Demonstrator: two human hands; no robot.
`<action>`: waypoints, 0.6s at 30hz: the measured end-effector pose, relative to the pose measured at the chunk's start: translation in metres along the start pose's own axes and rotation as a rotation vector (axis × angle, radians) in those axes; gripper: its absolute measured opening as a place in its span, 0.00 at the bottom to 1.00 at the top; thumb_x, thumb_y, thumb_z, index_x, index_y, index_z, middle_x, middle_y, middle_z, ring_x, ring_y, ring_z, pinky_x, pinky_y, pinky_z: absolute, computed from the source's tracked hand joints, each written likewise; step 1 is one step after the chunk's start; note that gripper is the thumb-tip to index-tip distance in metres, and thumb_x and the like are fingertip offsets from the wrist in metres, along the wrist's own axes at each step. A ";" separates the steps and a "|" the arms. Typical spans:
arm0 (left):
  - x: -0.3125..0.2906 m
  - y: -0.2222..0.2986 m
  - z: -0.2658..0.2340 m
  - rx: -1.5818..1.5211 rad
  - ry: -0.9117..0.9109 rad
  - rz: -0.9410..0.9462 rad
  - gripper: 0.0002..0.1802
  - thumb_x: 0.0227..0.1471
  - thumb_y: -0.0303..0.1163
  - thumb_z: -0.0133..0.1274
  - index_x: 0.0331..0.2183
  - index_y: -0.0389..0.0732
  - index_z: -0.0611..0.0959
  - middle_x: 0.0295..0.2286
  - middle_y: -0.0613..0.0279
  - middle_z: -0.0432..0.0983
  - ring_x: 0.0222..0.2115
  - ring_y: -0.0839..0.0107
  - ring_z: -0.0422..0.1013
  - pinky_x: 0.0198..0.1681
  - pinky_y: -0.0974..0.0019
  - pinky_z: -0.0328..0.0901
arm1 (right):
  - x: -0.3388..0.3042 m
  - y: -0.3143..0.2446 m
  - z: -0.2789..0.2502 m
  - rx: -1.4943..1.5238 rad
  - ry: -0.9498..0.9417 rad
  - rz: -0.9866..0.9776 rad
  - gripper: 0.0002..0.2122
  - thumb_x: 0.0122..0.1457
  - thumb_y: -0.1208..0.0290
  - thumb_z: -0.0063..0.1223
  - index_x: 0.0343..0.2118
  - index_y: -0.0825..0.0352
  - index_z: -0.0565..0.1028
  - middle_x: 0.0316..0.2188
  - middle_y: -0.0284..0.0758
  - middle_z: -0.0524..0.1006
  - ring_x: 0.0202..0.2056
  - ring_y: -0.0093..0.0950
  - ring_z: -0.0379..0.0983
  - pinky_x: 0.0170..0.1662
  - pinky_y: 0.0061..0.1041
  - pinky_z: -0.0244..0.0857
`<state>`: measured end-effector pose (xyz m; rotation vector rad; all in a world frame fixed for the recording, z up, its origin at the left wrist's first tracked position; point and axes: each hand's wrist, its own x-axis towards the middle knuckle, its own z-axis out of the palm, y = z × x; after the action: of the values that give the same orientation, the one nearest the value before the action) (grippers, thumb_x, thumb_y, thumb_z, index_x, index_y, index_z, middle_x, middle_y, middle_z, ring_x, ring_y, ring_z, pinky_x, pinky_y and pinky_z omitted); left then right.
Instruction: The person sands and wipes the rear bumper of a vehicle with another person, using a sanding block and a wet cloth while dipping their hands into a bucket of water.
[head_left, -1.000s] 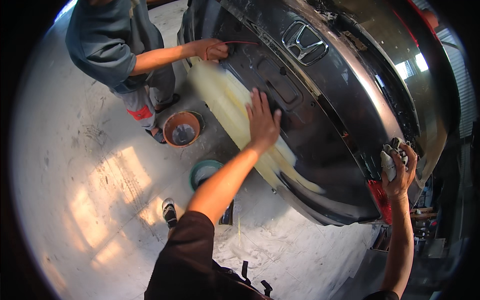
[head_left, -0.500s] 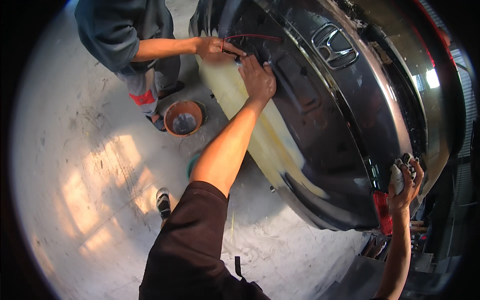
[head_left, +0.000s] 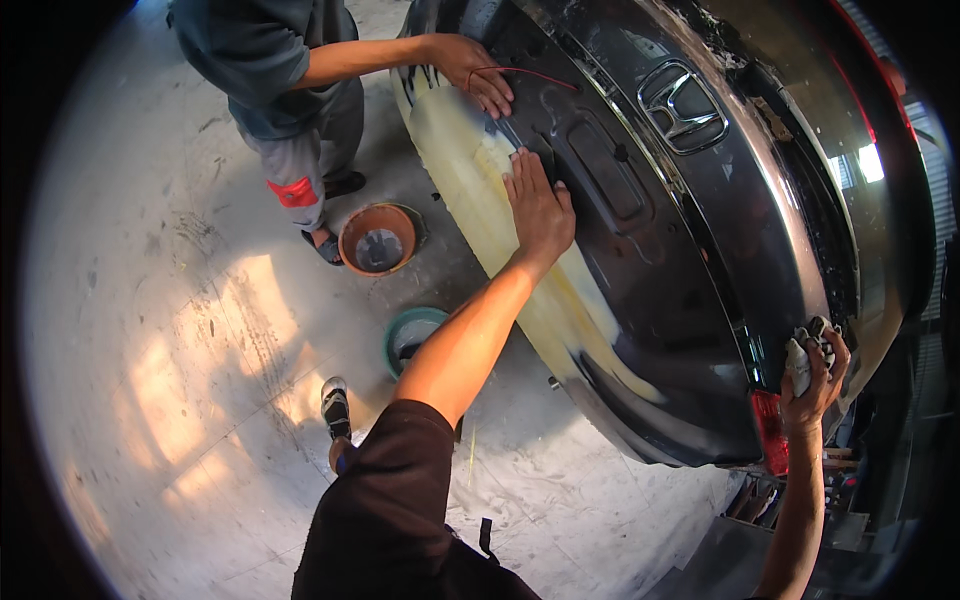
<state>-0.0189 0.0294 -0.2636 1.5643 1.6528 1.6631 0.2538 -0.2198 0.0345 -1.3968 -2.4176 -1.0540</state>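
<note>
My left hand point(head_left: 543, 215) lies with its fingers stretched out on the rear of a dark car point(head_left: 690, 290), at the upper edge of the bumper's bare yellowish patch point(head_left: 470, 175). A dark edge shows beside its fingertips; whether something flat lies under them I cannot tell. At the far right, my right hand point(head_left: 815, 390) is closed round a crumpled white and dark rag point(head_left: 808, 355), against the car's corner above the red tail light point(head_left: 769, 430). A co-worker's hand point(head_left: 470, 72) rests on the panel beyond my left hand, fingers apart.
The co-worker point(head_left: 300, 120) stands at the upper left by the bumper. On the floor are a brown bucket point(head_left: 377, 240) and a green basin point(head_left: 412, 330), partly behind my left forearm. A thin red wire point(head_left: 530, 72) sticks out of the panel. Dark clutter point(head_left: 770, 490) lies at lower right.
My left hand has slid toward me and a little right along the bumper edge, away from the co-worker's hand, which has shifted up and right. My right hand stays with the rag.
</note>
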 end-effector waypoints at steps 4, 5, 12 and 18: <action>0.059 -0.015 -0.011 0.009 0.066 -0.042 0.32 0.59 0.35 0.42 0.58 0.25 0.59 0.60 0.33 0.53 0.63 0.43 0.47 0.65 0.42 0.39 | 0.004 -0.004 0.002 -0.001 0.009 -0.003 0.21 0.60 0.53 0.49 0.50 0.63 0.72 0.51 0.50 0.68 0.49 0.49 0.68 0.50 0.48 0.63; 0.053 -0.015 -0.012 0.005 0.053 -0.077 0.32 0.59 0.35 0.42 0.58 0.24 0.59 0.60 0.33 0.54 0.63 0.43 0.48 0.65 0.42 0.39 | 0.002 -0.007 0.004 0.004 0.005 0.004 0.21 0.60 0.53 0.49 0.50 0.63 0.72 0.51 0.50 0.68 0.49 0.49 0.68 0.50 0.48 0.63; 0.034 -0.009 -0.005 0.026 0.063 0.055 0.33 0.56 0.33 0.42 0.58 0.23 0.58 0.58 0.30 0.54 0.62 0.40 0.48 0.64 0.40 0.41 | 0.001 -0.002 0.000 -0.013 0.002 -0.016 0.22 0.61 0.51 0.48 0.50 0.63 0.71 0.51 0.50 0.68 0.49 0.49 0.68 0.50 0.48 0.63; 0.004 0.002 -0.003 -0.018 -0.038 -0.031 0.36 0.54 0.34 0.44 0.58 0.21 0.58 0.61 0.32 0.49 0.64 0.41 0.45 0.65 0.41 0.39 | 0.001 -0.002 0.001 -0.020 -0.012 -0.002 0.22 0.61 0.50 0.47 0.50 0.63 0.71 0.51 0.50 0.67 0.48 0.50 0.68 0.49 0.48 0.63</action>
<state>-0.0215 0.0303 -0.2596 1.5448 1.6299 1.6186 0.2521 -0.2189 0.0328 -1.4113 -2.4238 -1.0757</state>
